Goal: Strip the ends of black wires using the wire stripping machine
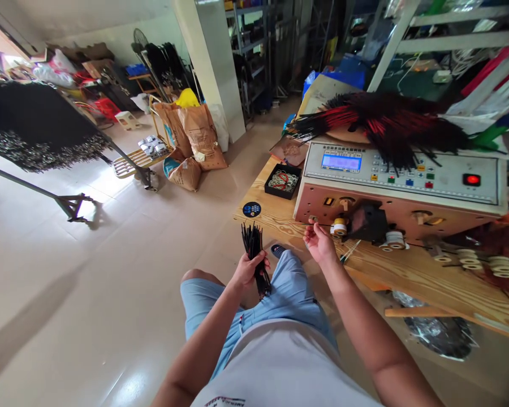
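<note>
My left hand [249,268] is closed around a bundle of short black wires [253,242], held upright above my lap. The wire tops fan out over my fingers, and the lower ends hang beneath my palm. Raised to the front left of the wire-processing machine [402,200], my right hand [319,243] has its fingers curled together by a small fitting and a white roller [338,227]. Whatever its fingertips may hold is too small to make out. The machine has a lit blue display [341,162] and a glowing red switch [471,179].
A heap of black and red wires [377,121] lies on top of the machine. On the wooden table [275,220] sits a black tray [283,192] of small loops. Brown sacks [203,135] and a rack of hanging black cables [38,124] stand to the left.
</note>
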### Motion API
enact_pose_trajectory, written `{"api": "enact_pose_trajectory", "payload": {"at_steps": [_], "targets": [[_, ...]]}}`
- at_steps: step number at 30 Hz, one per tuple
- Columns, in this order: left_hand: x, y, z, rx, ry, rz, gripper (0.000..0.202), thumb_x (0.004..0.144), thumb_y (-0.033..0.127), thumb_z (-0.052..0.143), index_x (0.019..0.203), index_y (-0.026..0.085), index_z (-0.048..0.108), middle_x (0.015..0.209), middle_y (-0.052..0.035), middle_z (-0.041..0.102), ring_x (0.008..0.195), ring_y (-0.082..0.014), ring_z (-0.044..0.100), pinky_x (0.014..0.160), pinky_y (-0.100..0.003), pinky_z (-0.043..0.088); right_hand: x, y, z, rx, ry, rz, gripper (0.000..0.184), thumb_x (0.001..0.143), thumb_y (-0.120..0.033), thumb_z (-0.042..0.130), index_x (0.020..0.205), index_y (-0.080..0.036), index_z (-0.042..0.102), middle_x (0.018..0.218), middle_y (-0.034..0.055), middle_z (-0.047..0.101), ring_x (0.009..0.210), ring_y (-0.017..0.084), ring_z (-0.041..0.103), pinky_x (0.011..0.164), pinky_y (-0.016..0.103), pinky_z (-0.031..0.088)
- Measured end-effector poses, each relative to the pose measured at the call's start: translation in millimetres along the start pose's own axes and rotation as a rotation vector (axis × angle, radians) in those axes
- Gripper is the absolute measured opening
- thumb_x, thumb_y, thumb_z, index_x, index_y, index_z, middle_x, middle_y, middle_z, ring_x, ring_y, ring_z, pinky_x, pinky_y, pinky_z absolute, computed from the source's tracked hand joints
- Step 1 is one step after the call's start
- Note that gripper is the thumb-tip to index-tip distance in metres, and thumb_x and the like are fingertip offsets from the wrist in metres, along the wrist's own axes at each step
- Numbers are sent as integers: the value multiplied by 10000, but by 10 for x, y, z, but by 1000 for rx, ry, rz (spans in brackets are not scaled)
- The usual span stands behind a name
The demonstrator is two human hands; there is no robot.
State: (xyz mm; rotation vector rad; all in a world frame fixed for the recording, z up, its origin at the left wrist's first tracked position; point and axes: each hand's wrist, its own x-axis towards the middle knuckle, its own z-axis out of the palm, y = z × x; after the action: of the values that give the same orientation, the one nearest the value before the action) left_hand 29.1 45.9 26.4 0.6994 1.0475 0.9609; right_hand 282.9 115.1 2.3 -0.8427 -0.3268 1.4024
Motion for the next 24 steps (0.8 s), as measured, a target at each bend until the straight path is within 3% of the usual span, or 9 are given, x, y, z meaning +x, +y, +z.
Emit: {"api": "enact_pose_trajectory", "payload": {"at_steps": [7,12,16,21,24], "targets": [[4,49,0,-104,31,32,446,674,527,866,760,172,611,576,15,576,533,-111,542,542,-242,414,36,20,52,10,-6,-58,350,797,-482,789,992,-206,700,741,-4,637,622,104,566,532,220,422],[-4,93,0,-252,-30,31,431,685,465,879,737,181,559,557,67,456,508,-82,480,560,-241,428,96,36,-14,3,28,-69,344,824,-505,748,974,-200,700,740,3,627,609,105,556,518,218,426],[-21,74,2,-272,-52,24,407,726,470,853,753,173,575,577,59,475,510,-85,484,603,-274,478,134,60,-48,-4,87,-96,345,846,-522,717,955,-196,692,704,-8,609,581,100,542,500,210,428],[-36,62,32,-281,-62,34,434,710,488,862,818,169,588,651,35,536,506,-71,471,527,-237,408,6,329,41,-101,156,-72,414,767,-569,772,865,-176,685,613,-32,578,494,84,487,440,194,395],[-21,48,49,-244,-66,56,440,705,494,864,793,171,579,642,38,525,500,-68,458,521,-236,397,-211,555,106,-225,94,-35,501,717,-651,770,848,-175,685,612,-21,590,484,93,494,436,209,408]]}}
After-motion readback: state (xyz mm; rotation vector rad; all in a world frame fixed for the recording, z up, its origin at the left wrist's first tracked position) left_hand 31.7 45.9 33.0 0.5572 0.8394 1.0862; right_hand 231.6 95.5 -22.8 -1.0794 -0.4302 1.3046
